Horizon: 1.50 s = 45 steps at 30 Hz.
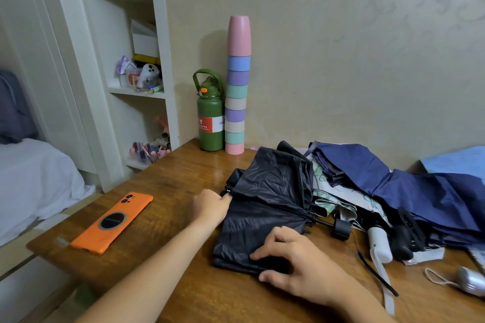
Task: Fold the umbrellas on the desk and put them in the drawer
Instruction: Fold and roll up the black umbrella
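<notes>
— Where does the black umbrella (pixel 270 207) lie?

— On the wooden desk (pixel 168 181), about the middle of it, its canopy loose and crumpled, its black handle (pixel 341 228) pointing toward the right edge.

— And the hands?

— The left hand (pixel 211 207) is at the umbrella's far-left end, fingers curled in a pinch on the fabric by the tip. The right hand (pixel 296 265) is at the near end of the canopy: the fingers bend over the cloth and the thumb presses from the near side, so the fold is gripped between them.

— Any other umbrellas?

— A navy blue umbrella (pixel 420 191) sprawls unfolded toward the right edge, and a pale patterned umbrella (pixel 338 194) with a white handle (pixel 379 246) lies between it and the black one, partly under both. They touch and overlap in one heap.

— What else is on the desk?

— An orange phone (pixel 112 223), camera side up, near the left edge, well apart from the umbrellas. At the back left corner, against the wall, a green flask (pixel 210 118) stands just beside a tall stack of pastel cups (pixel 236 86). A silver object (pixel 469 280) with a cord sits at the near right edge — what it is I cannot tell.
</notes>
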Tool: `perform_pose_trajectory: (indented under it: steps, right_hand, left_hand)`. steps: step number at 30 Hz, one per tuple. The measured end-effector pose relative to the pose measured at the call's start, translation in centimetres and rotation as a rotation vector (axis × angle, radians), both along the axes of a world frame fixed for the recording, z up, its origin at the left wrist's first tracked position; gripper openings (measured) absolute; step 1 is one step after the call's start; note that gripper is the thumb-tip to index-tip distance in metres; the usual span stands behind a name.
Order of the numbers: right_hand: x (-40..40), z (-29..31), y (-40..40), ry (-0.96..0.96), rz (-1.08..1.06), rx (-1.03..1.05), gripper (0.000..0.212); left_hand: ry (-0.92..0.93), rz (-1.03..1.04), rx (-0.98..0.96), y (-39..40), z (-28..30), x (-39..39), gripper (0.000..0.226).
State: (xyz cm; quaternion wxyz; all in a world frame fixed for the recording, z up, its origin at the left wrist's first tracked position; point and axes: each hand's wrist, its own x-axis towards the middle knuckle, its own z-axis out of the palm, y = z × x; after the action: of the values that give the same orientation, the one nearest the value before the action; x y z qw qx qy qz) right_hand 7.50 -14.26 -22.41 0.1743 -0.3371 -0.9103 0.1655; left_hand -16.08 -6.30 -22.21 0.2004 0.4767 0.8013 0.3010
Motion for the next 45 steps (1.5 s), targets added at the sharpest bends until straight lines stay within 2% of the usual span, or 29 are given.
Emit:
perform_pose_trajectory:
  steps: [4, 10, 16, 21, 22, 24, 26, 27, 29, 32, 35, 37, 39, 40, 42, 45]
  right_hand:
    - [-0.1, 0.2, -0.1, 0.008, 0.031, -0.041, 0.035]
    - [-0.2, 0.3, -0.2, 0.04, 0.061, -0.097, 0.024]
    - [-0.2, 0.3, -0.4, 0.068, 0.065, -0.159, 0.021]
    - [-0.2, 0.1, -0.4, 0.074, 0.051, -0.175, 0.02]
    - [-0.2, 0.0, -0.3, 0.075, 0.051, -0.169, 0.02]
    - [-0.2, -0.2, -0.2, 0.08, 0.054, -0.16, 0.02]
    - [-0.2, -0.2, -0.1, 0.087, 0.057, -0.157, 0.019]
    - [-0.3, -0.2, -0.1, 0.091, 0.057, -0.158, 0.019]
    - [-0.3, -0.2, 0.0, 0.094, 0.061, -0.159, 0.019]
    - [-0.1, -0.1, -0.1, 0.104, 0.06, -0.198, 0.02]
    - [0.0, 0.0, -0.1, 0.106, 0.06, -0.195, 0.021]
    - [-0.1, 0.0, -0.1, 0.121, 0.048, -0.133, 0.019]
    - [-0.3, -0.2, -0.1, 0.178, -0.009, -0.021, 0.018]
    - [-0.4, -0.4, 0.1, 0.201, -0.065, 0.041, 0.018]
    - [0.1, -0.9, 0.7, 0.181, -0.214, 0.126, 0.024]
    - [0.9, -1.8, 1.6, 0.0, -0.372, 0.068, 0.038]
  left_hand:
    - [0.046, 0.071, 0.003, 0.0, 0.2, 0.8, 0.042]
    - [0.082, 0.094, 0.037, 0.2, -0.2, 1.6, 0.036]
    - [0.281, 0.008, 0.079, -0.2, -0.6, 1.9, 0.037]
    - [0.258, -0.11, -0.088, -1.1, 2.2, 1.7, 0.031]
    - [0.314, -0.118, -0.106, -2.0, 2.7, 2.0, 0.031]
    - [0.586, -0.109, 0.0, -4.3, 3.2, 2.7, 0.031]
    - [0.732, -0.228, 0.335, -6.6, 2.8, 3.6, 0.017]
    - [0.694, -0.38, 0.484, -7.3, 2.3, 3.8, 0.01]
    - [0.552, -0.656, 0.549, -7.0, 0.9, 3.7, 0.01]
    - [0.491, -0.856, 0.423, -5.3, -1.7, 2.3, 0.038]
    - [0.495, -0.958, 0.327, -4.8, -3.2, 1.3, 0.049]
    - [0.532, -1.005, 0.246, -5.0, -3.5, 1.0, 0.059]
    - [0.608, -1.026, 0.193, -5.2, -3.5, 1.0, 0.078]
    - [0.631, -1.025, 0.174, -5.3, -3.4, 1.1, 0.082]
    - [0.651, -1.02, 0.146, -5.3, -3.4, 1.1, 0.075]
    - [0.664, -1.037, 0.12, -5.3, -3.5, 1.0, 0.074]
